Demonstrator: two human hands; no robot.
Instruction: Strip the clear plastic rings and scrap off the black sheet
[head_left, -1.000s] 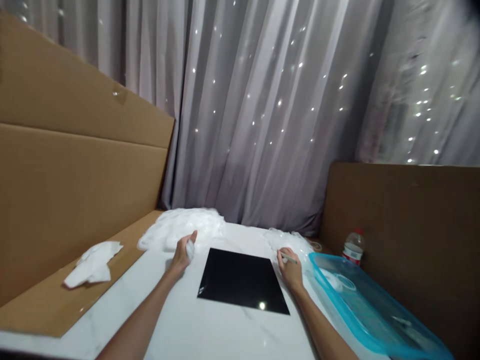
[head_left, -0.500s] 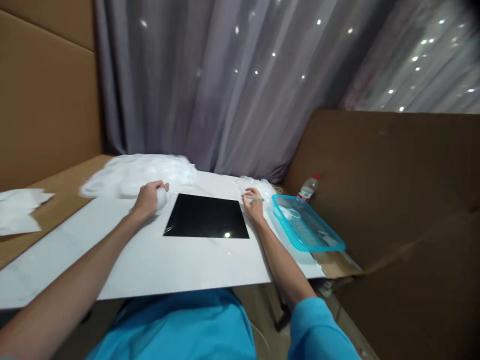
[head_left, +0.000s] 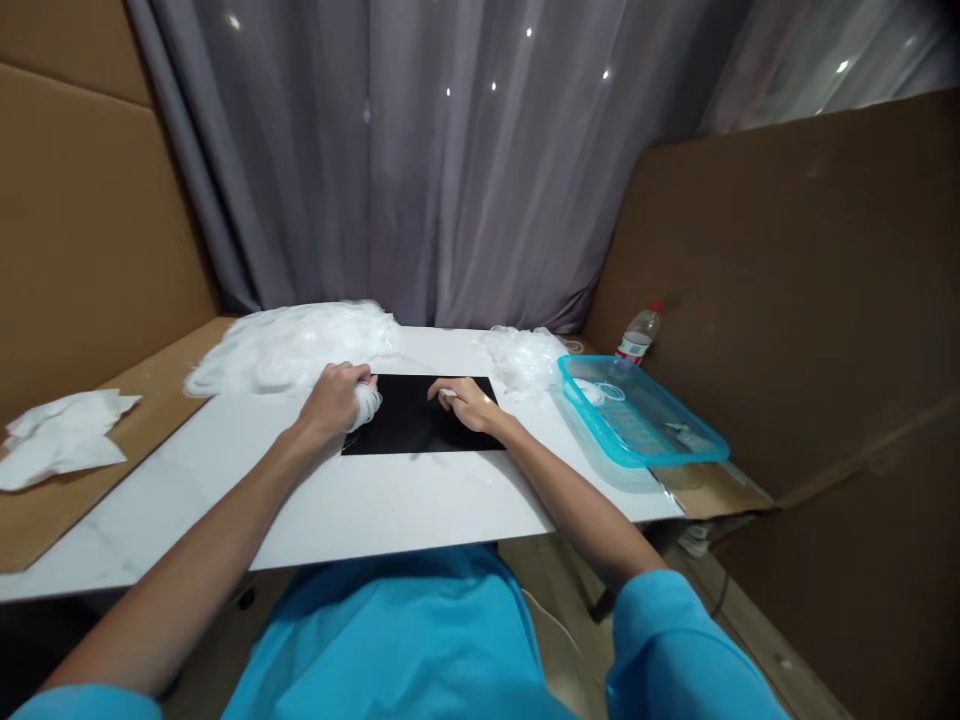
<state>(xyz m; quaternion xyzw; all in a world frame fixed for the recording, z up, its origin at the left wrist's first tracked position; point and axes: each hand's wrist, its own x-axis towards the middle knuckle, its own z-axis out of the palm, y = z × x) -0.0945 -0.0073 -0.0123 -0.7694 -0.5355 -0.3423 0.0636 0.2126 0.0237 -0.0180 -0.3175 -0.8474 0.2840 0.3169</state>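
Observation:
My left hand (head_left: 334,402) is closed around a bundle of white cord (head_left: 367,406), which bulges out at its right side. It is at the left edge of a flat black sheet (head_left: 420,436) on the white table (head_left: 427,510). Over the right half of that sheet, my right hand (head_left: 469,402) has curled fingers with a small, thin, pale piece (head_left: 448,393) between them. Most of that piece is hidden by the fingers, so its kind cannot be told.
Behind my left hand lies a large white heap of cords (head_left: 292,345), with a smaller white heap (head_left: 525,358) at the back right. A blue plastic basket (head_left: 600,440) holds white coiled items. A bottle (head_left: 637,335), crumpled white paper (head_left: 67,440) and cardboard walls (head_left: 810,300) flank the table.
My right hand has moved left from beside the black sheet to over it. My left hand, still holding the cord bundle, is closer to the sheet's left edge. The camera view has shifted.

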